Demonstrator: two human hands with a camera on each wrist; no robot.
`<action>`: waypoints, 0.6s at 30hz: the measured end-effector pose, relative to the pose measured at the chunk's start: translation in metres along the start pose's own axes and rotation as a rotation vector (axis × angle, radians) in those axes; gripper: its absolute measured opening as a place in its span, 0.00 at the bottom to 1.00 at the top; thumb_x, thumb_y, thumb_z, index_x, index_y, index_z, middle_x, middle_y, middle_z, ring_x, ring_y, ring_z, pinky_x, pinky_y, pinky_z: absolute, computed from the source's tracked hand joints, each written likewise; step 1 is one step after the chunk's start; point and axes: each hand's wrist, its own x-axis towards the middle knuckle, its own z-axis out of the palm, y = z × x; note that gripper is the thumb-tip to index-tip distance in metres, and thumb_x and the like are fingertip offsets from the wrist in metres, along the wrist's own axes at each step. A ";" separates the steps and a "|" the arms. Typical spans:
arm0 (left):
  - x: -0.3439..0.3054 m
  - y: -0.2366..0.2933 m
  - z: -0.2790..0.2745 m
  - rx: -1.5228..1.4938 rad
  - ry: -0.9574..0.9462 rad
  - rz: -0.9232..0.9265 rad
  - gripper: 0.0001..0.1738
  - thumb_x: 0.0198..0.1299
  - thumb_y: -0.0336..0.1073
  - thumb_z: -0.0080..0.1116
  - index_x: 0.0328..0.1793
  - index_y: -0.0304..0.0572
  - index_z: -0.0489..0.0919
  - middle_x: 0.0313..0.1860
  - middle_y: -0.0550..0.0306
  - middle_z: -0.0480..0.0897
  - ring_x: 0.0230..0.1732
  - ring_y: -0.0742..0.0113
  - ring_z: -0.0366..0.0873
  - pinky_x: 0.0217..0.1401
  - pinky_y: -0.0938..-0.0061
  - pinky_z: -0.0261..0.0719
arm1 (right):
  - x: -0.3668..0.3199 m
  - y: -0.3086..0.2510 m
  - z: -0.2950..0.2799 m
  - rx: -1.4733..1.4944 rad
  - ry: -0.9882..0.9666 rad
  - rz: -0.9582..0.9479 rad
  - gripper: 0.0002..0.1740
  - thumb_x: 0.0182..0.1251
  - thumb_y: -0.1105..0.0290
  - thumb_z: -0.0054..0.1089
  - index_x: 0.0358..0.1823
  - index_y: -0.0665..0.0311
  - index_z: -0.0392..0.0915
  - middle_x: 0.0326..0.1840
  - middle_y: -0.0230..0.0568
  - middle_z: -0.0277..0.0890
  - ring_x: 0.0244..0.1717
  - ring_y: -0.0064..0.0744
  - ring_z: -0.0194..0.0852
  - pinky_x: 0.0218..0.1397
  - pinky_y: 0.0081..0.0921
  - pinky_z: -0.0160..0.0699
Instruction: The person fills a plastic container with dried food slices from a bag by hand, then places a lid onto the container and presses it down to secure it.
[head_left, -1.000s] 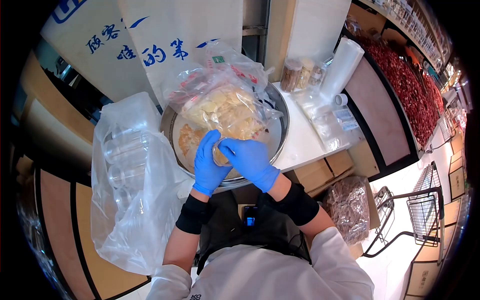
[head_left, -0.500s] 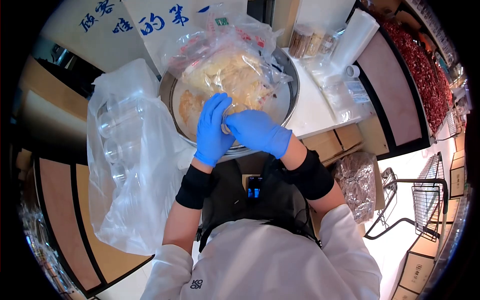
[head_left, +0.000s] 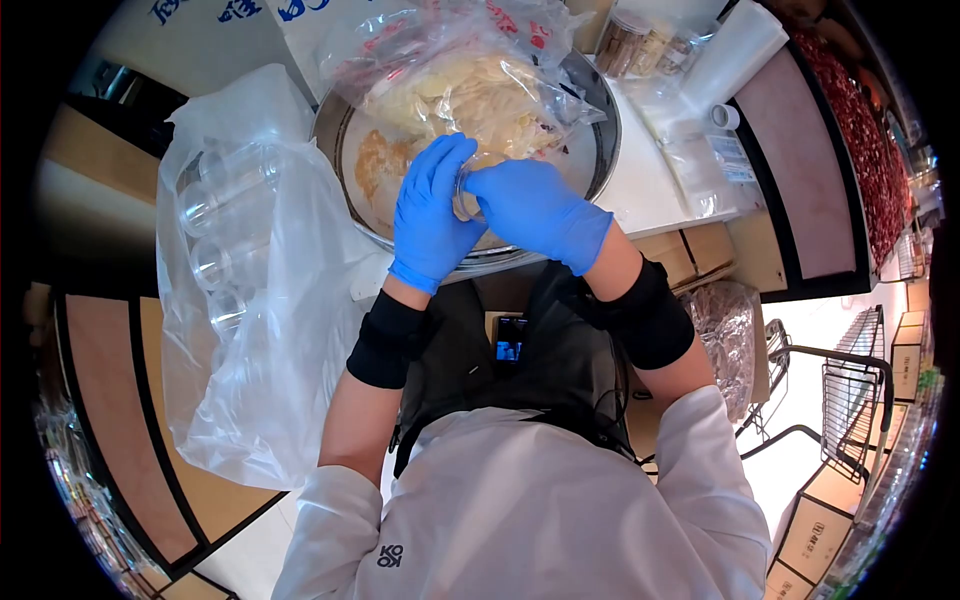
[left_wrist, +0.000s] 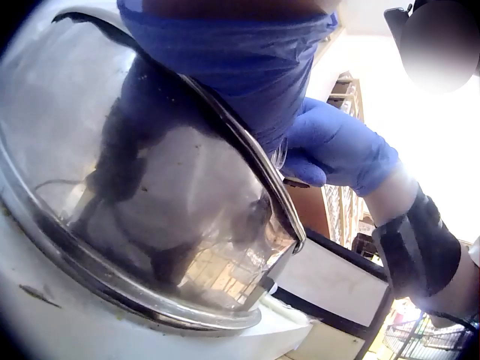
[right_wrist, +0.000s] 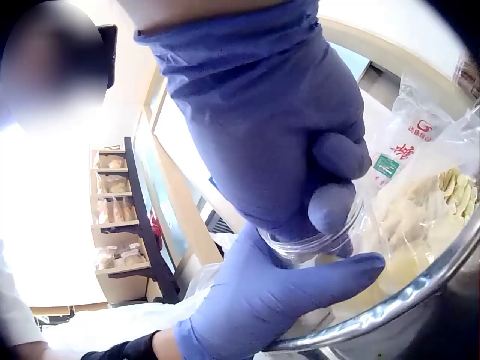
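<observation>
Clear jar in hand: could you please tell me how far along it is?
The jar is already open. The left hand holds it; the right hand reaches into its mouth. Its fill level is hidden. Likely left: a lid, as none is on it, and perhaps the other jars in the plastic bag.

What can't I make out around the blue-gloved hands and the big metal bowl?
- Clear round jar's contents: head view, hidden by both hands.
- Blue-gloved right hand's fingertips: right wrist view, hidden inside the jar's mouth.
- Blue-gloved left hand's fingers: left wrist view, behind the shiny metal bowl.
- Blue characters on the white panel: head view, cut off by the top edge.
</observation>
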 end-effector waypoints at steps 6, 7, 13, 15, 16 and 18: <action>0.000 0.000 -0.001 0.032 -0.026 -0.052 0.45 0.39 0.34 0.79 0.68 0.46 0.73 0.65 0.49 0.76 0.67 0.48 0.73 0.69 0.60 0.73 | 0.001 0.009 0.013 0.001 0.238 0.140 0.08 0.62 0.64 0.60 0.38 0.54 0.85 0.32 0.42 0.84 0.34 0.45 0.85 0.36 0.41 0.81; 0.000 0.000 -0.001 0.035 -0.030 -0.060 0.45 0.38 0.35 0.80 0.68 0.46 0.73 0.65 0.49 0.77 0.66 0.48 0.74 0.68 0.60 0.73 | 0.002 0.009 0.014 -0.010 0.309 0.146 0.07 0.62 0.64 0.60 0.38 0.54 0.85 0.31 0.41 0.84 0.33 0.44 0.84 0.35 0.40 0.80; -0.002 -0.004 0.000 0.041 -0.024 -0.072 0.46 0.37 0.37 0.81 0.67 0.45 0.73 0.62 0.49 0.78 0.63 0.47 0.75 0.66 0.59 0.74 | 0.000 0.005 0.017 -0.054 0.403 0.093 0.07 0.63 0.64 0.59 0.37 0.54 0.85 0.29 0.40 0.83 0.30 0.44 0.84 0.32 0.39 0.79; 0.001 -0.003 0.000 0.043 -0.024 -0.078 0.45 0.37 0.37 0.80 0.67 0.45 0.74 0.61 0.49 0.79 0.62 0.47 0.76 0.66 0.59 0.74 | 0.001 0.012 0.020 -0.030 0.365 0.110 0.07 0.63 0.65 0.59 0.38 0.53 0.85 0.30 0.41 0.83 0.30 0.45 0.84 0.33 0.39 0.79; 0.002 -0.001 -0.002 0.064 -0.061 -0.091 0.44 0.37 0.37 0.80 0.66 0.46 0.74 0.60 0.49 0.79 0.62 0.48 0.76 0.66 0.59 0.73 | 0.002 0.016 0.021 0.001 0.321 0.134 0.08 0.63 0.65 0.59 0.39 0.53 0.85 0.31 0.41 0.83 0.31 0.45 0.84 0.33 0.40 0.80; 0.003 0.001 -0.003 0.089 -0.090 -0.099 0.44 0.37 0.38 0.79 0.66 0.46 0.75 0.59 0.49 0.80 0.61 0.48 0.76 0.66 0.59 0.73 | 0.003 0.022 0.022 0.007 0.241 0.147 0.08 0.63 0.65 0.58 0.40 0.52 0.85 0.33 0.42 0.84 0.32 0.46 0.84 0.35 0.41 0.80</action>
